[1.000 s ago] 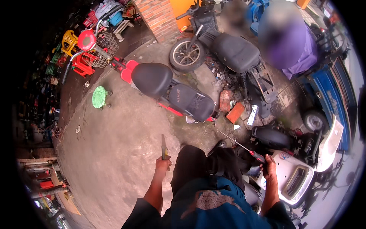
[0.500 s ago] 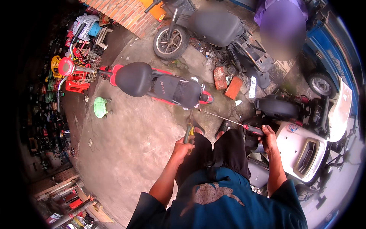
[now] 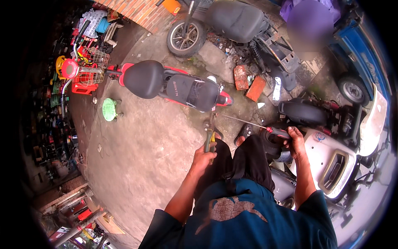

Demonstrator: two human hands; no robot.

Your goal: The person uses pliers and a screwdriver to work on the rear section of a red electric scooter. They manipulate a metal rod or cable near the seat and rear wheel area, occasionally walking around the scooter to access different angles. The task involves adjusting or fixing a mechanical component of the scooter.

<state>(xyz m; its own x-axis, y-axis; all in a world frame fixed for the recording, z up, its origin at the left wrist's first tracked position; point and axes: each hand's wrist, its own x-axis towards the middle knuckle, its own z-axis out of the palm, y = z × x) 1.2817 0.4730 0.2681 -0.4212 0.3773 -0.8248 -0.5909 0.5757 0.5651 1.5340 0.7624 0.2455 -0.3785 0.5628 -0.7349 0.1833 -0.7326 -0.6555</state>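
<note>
My left hand (image 3: pixel 202 158) is closed round the green and yellow handles of a pair of pliers (image 3: pixel 208 140), whose dark jaws point toward the rear of a red and black electric scooter (image 3: pixel 192 93). In my right hand (image 3: pixel 296 142) is a screwdriver (image 3: pixel 278 132) with a red and black handle. Its long thin shaft reaches leftward, the tip ending near the scooter's tail, just right of the plier jaws. Whether either tool touches the scooter I cannot tell.
Beside my right arm stands a white scooter body (image 3: pixel 323 162). Two red bricks (image 3: pixel 248 85) lie ahead, near a partly dismantled black scooter (image 3: pixel 236 20). A green stool (image 3: pixel 109 109) is at the left. A person in purple (image 3: pixel 311 25) is at the far right.
Both hands have shifted slightly to the right, still holding the pliers and the screwdriver. My feet and legs have moved a little, with more of the right shoe showing.
</note>
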